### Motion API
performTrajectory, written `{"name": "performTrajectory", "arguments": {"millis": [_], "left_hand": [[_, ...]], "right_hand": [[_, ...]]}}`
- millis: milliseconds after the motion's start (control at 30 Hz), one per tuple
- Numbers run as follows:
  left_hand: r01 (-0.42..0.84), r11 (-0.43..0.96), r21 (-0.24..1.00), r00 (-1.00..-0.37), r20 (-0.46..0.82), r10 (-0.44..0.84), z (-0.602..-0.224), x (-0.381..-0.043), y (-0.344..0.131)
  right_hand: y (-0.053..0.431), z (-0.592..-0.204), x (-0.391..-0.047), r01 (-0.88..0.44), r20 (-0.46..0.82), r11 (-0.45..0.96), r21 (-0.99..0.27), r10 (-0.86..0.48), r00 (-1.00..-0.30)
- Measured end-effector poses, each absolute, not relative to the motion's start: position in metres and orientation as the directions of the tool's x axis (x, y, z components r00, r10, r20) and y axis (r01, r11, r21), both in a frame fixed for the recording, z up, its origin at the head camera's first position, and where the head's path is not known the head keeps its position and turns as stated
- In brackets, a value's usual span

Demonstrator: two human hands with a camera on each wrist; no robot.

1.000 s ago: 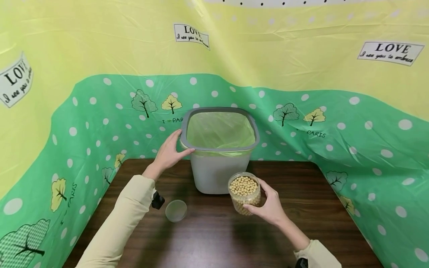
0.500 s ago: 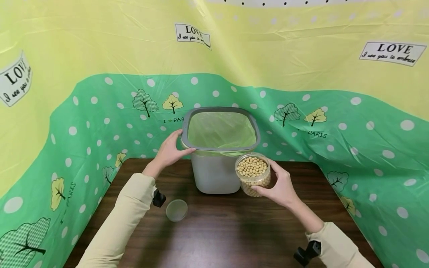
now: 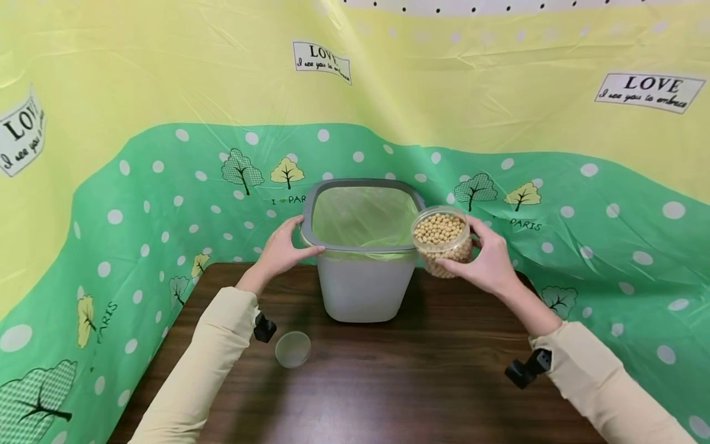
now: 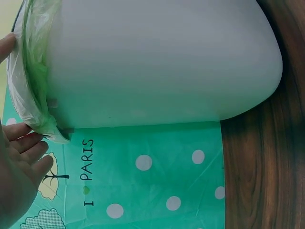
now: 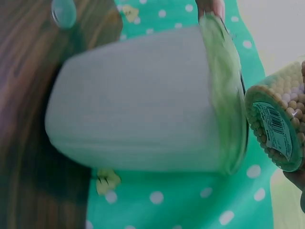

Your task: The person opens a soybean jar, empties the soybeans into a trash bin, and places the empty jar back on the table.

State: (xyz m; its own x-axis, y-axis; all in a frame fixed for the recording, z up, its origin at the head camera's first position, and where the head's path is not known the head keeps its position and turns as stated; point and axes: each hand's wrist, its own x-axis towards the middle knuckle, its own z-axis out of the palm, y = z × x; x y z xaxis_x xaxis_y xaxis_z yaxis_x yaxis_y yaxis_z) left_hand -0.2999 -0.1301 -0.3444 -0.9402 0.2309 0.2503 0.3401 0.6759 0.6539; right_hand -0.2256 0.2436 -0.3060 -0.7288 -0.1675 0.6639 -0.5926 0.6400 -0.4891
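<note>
A grey-white trash bin (image 3: 363, 287) stands upright on the table, with a grey rim and a light green bag lining it. My left hand (image 3: 280, 251) rests on the rim's left front corner, thumb on the front and fingers at the side. In the left wrist view its fingers (image 4: 31, 145) look loose, touching the rim's edge. My right hand (image 3: 488, 262) grips a clear open jar (image 3: 442, 243) full of soybeans. The jar is raised beside the bin's right rim, tilted slightly. Its labelled base (image 5: 274, 129) shows in the right wrist view.
A clear round lid (image 3: 293, 349) lies on the dark wooden table (image 3: 377, 382), left of the middle. A green and yellow patterned cloth (image 3: 183, 166) closes in the back and sides. Each wrist carries a small black camera.
My right hand has lifted the jar of soybeans up and to the right, from in front of the bin to beside its rim. The left hand and the bin have stayed put.
</note>
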Motion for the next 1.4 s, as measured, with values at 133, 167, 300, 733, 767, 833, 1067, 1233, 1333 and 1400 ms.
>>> {"name": "performTrajectory", "arguments": {"millis": [133, 167, 300, 733, 767, 833, 1067, 1233, 1333, 1400], "left_hand": [[0.335, 0.673, 0.660, -0.942, 0.247, 0.227, -0.345, -0.299, -0.130], [0.334, 0.672, 0.660, -0.942, 0.247, 0.226, -0.344, -0.299, -0.130], [0.331, 0.672, 0.662, -0.943, 0.244, 0.225, -0.343, -0.298, -0.130], [0.289, 0.643, 0.709, -0.957, 0.201, 0.209, -0.341, -0.299, -0.131], [0.282, 0.633, 0.721, -0.959, 0.195, 0.206, -0.340, -0.299, -0.131], [0.270, 0.619, 0.737, -0.962, 0.186, 0.199, -0.340, -0.299, -0.132], [0.262, 0.599, 0.756, -0.964, 0.178, 0.197, -0.341, -0.300, -0.131], [0.264, 0.609, 0.748, -0.964, 0.177, 0.201, -0.344, -0.302, -0.131], [0.266, 0.611, 0.746, -0.963, 0.180, 0.200, -0.345, -0.303, -0.131], [0.265, 0.611, 0.746, -0.963, 0.182, 0.197, -0.345, -0.303, -0.132]], "right_hand": [[0.251, -0.292, -0.242, -0.583, 0.674, 0.695, -0.421, -0.190, -0.714], [0.253, -0.289, -0.246, -0.581, 0.678, 0.708, -0.402, -0.197, -0.708], [0.258, -0.279, -0.263, -0.565, 0.674, 0.740, -0.366, -0.208, -0.709], [0.261, -0.269, -0.301, -0.543, 0.624, 0.811, -0.220, -0.311, -0.717], [0.261, -0.269, -0.303, -0.554, 0.630, 0.807, -0.203, -0.326, -0.705], [0.260, -0.269, -0.305, -0.578, 0.639, 0.798, -0.170, -0.357, -0.681], [0.259, -0.268, -0.309, -0.584, 0.622, 0.811, -0.039, -0.437, -0.650], [0.261, -0.266, -0.312, -0.598, 0.616, 0.800, 0.042, -0.492, -0.615], [0.262, -0.263, -0.314, -0.622, 0.619, 0.777, 0.095, -0.535, -0.575], [0.263, -0.261, -0.316, -0.636, 0.621, 0.760, 0.136, -0.565, -0.543]]}}
